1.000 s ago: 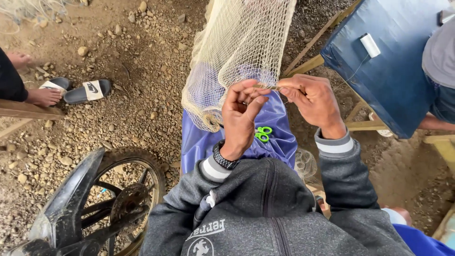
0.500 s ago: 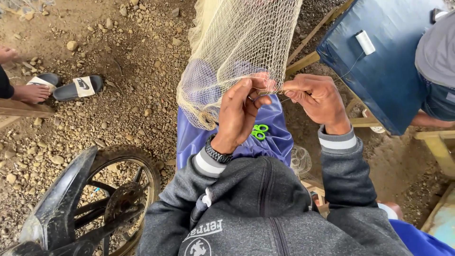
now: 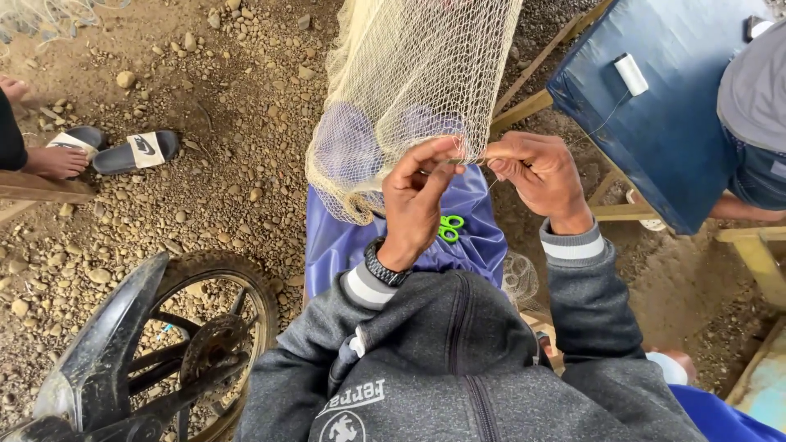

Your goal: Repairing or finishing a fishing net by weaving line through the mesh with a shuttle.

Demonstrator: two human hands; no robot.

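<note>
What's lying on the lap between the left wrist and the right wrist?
In the head view, green-handled scissors lie on the blue cloth, between the left hand and right hand.

Both arms reach forward from the chest, elbows bent and forearms angled inward so the hands meet close together in front of the body. The left hand [image 3: 417, 205] is raised with its back to the camera, fingers curled and the thumb and forefinger pinched at the top (a dark band circles its wrist). The right hand [image 3: 536, 173] sits just beside it, knuckles up, fingers folded into a tight pinch pointing toward the left.
</note>
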